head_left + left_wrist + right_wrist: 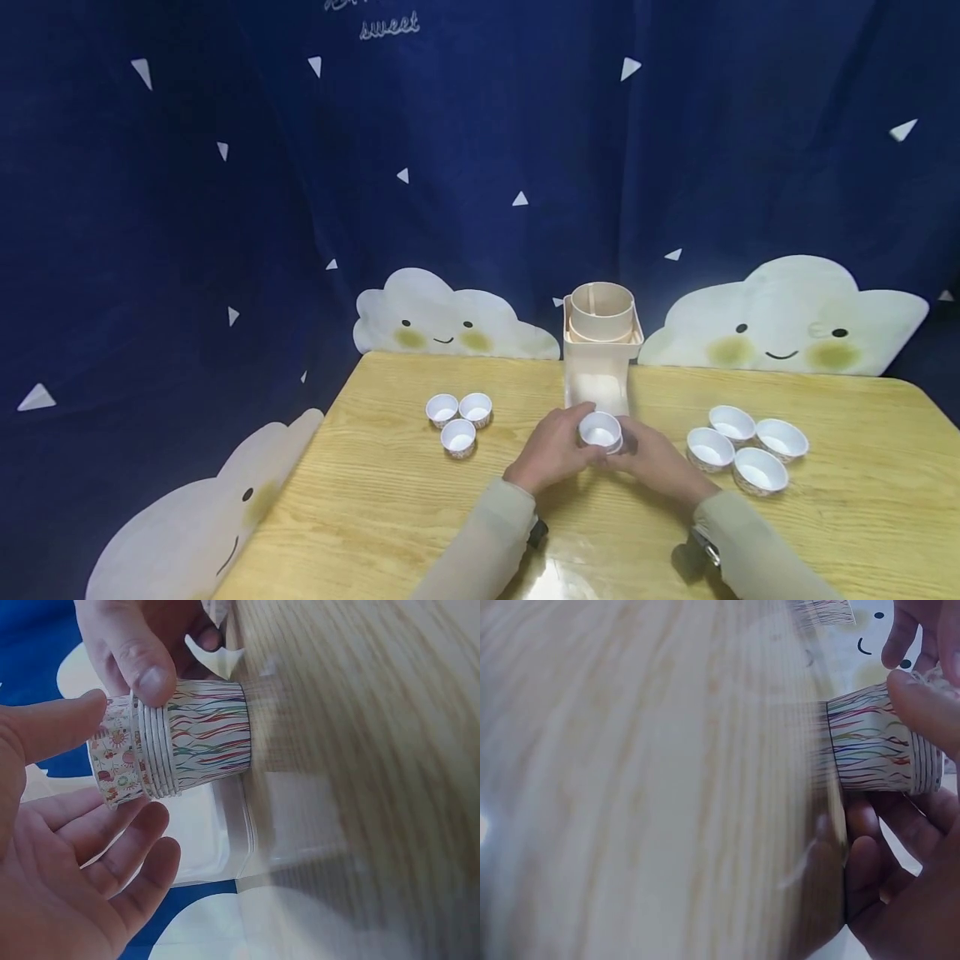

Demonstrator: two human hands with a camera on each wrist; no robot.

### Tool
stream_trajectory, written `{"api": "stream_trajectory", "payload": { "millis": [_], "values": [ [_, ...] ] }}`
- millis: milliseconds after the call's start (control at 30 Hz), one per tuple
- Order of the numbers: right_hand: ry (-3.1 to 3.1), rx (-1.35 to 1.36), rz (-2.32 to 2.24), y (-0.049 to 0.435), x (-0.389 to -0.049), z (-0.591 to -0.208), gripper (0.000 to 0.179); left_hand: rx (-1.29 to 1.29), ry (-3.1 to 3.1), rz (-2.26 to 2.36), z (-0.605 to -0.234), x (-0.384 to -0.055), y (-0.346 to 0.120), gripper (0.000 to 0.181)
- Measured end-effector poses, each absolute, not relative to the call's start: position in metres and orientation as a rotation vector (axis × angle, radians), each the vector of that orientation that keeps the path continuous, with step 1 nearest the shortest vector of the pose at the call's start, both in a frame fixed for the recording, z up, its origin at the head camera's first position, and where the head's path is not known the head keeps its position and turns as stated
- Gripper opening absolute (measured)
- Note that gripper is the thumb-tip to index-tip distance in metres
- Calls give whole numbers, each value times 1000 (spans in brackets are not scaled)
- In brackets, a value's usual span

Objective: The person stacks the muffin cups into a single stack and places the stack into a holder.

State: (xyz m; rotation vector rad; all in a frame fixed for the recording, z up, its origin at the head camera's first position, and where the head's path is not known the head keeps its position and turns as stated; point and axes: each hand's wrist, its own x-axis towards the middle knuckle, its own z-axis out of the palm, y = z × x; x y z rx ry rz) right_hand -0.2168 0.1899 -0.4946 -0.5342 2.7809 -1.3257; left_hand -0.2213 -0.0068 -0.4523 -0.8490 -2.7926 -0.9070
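- The stack of paper cups with coloured wavy stripes (214, 731) is upright at the wooden bench (360, 500), before the cream plastic dispenser (594, 360); whether its base touches, one cannot tell.
- The right hand (660, 460) is clamped around this stack.
- The left hand (551, 450) pinches the white paper cup with floral print (118, 754), which stands partly above the stack's rims.
- The step in hand seems to be nesting this cup.
- The next move probably calls for straight, gentle pressing while the right hand steadies the stack.
- Three white paper cups (458, 438) wait at left, four white-lined paper cups (711, 450) at right.
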Motion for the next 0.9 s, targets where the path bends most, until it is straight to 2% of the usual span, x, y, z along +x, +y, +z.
{"api": "stream_trajectory", "payload": {
  "millis": [400, 900],
  "values": [
    [2797, -544, -1310, 189, -213, -495, 60, -842, -2766, -857, -457, -215, -7, 45],
    [2761, -533, -1317, 191, -217, -493, 62, -888, -2731, -881, -460, -220, -8, 33]
  ]
}}
